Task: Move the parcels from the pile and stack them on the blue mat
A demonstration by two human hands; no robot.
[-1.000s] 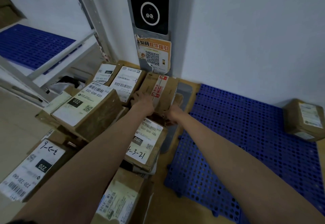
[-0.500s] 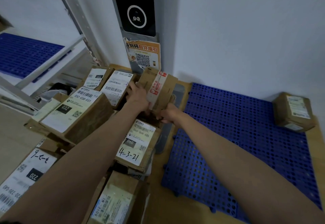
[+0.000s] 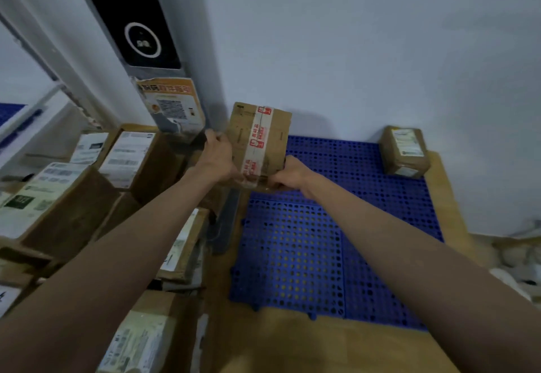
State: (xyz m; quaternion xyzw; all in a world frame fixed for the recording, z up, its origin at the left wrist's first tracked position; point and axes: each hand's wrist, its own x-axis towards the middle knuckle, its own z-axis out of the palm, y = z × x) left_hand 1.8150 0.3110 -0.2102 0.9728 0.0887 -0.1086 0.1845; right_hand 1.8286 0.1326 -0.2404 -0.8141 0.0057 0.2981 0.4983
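A brown cardboard parcel (image 3: 259,141) with red-printed tape is held in the air between both hands, above the left back edge of the blue mat (image 3: 316,255). My left hand (image 3: 218,154) grips its left side. My right hand (image 3: 288,175) grips its lower right corner. One small parcel (image 3: 405,150) sits on the mat's far right corner. The pile of labelled parcels (image 3: 87,185) lies to the left of the mat.
A grey pillar with a black scanner screen (image 3: 140,30) and an orange QR notice (image 3: 172,106) stands behind the pile. A white wall runs along the back. Metal shelving (image 3: 35,109) is at far left. The mat lies on a wooden floor (image 3: 292,343).
Both hands have lifted the taped parcel off the pile and carried it to the right, toward the mat. The view has swung to the right with it.
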